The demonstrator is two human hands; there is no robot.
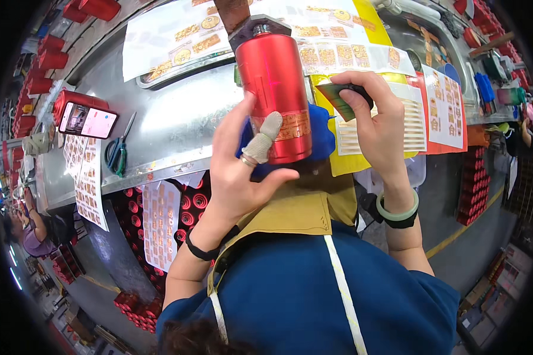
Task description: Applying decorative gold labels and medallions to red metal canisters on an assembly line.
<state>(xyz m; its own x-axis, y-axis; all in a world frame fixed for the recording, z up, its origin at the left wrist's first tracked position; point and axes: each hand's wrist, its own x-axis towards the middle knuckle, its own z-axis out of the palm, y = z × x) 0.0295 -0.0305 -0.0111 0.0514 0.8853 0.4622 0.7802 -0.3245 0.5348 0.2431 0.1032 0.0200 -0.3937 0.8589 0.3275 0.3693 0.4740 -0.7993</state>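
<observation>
A red metal bottle lies in front of me, its neck end at a dark metal holder. A patterned gold band runs around the lower part of its body. My left hand grips the bottle's left side. One finger, in a cloth finger cover, presses on the front beside the band, and the thumb sticks out below. Right of the bottle and apart from it, my right hand pinches a flat, dark green-and-black scraper. Blue cloth shows under the bottle.
Sheets of gold decals cover the bench's back, with another decal sheet at right. On the metal bench at left are scissors and a phone leaning on a red bottle. More red bottles stand stacked around.
</observation>
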